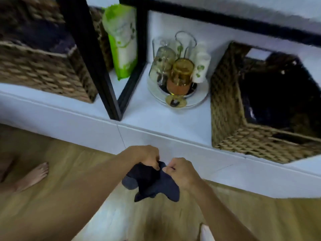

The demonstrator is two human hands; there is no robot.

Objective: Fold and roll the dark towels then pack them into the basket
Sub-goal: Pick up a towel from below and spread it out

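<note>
Floor [60, 197]: wood-look boards across the whole lower view, with a pale sheen between the forearms.
Bare foot [33, 176]: flat on the floor at far left, toes towards the shelf.
White shelf [147, 115]: a low, long white ledge running left to right above the floor, and it carries everything else.
Left basket [43, 72]: woven, square-sided, standing on the shelf at upper left. There is dark cloth [43, 37] inside it.
Black frame [97, 66]: dark uprights rising off the shelf just right of the left basket.
Green pack [121, 40]: a green-and-white plastic pack, upright inside the frame's opening.
Round tray [199, 100]: clear, on the shelf right of the frame. It holds upturned glasses, an amber glass [180, 75] in front and a small white bottle [200, 66] to its right.
Left hand [147, 158]: fingers curled, gripping the towel's upper edge.
Dark towel [152, 183]: bunched and hanging below both hands, in the air over the floor. It is in front of the shelf's face and apart from both baskets.
Right hand [182, 171]: close beside the left hand, fingers curled and pinching the same upper edge.
Right basket [225, 101]: woven, on the shelf at far right with a handle slot in its back wall. Its inside is very dark, possibly holding towels.
</note>
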